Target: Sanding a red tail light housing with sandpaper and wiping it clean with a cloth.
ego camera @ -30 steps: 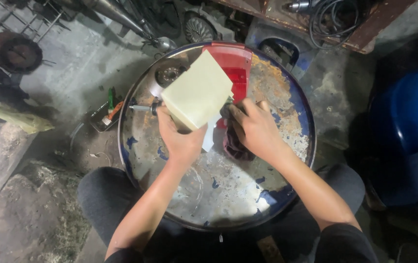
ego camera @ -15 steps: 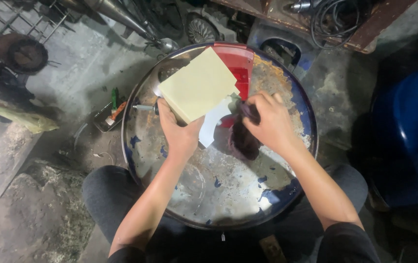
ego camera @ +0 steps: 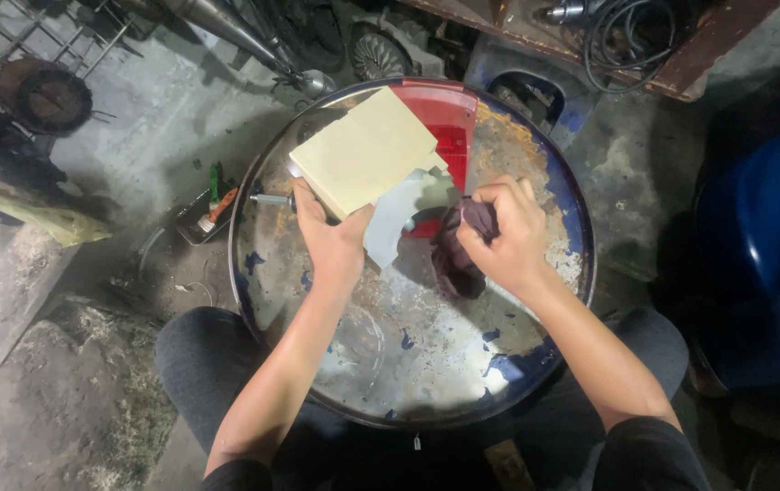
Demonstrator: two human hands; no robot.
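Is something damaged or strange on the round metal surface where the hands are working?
Yes. The drum lid is worn: blue paint has flaked to bare metal, with rust near its far right edge. The left hand tilts a cream panel up off it, while the right hand presses a dark rag down.

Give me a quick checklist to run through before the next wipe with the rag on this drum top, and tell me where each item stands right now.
1. Left hand has the pale yellow sheet: ok, it grips the sheet's near edge and lifts it clear of the drum top.
2. Right hand has the dark rag: ok, the rag is bunched in the fist.
3. Rag touching the drum top: ok, its lower end rests on the metal.
4. Red tray clear of the wiping path: not ok, it lies just beyond the rag.
5. Grey piece under the sheet is loose or fixed: cannot tell.
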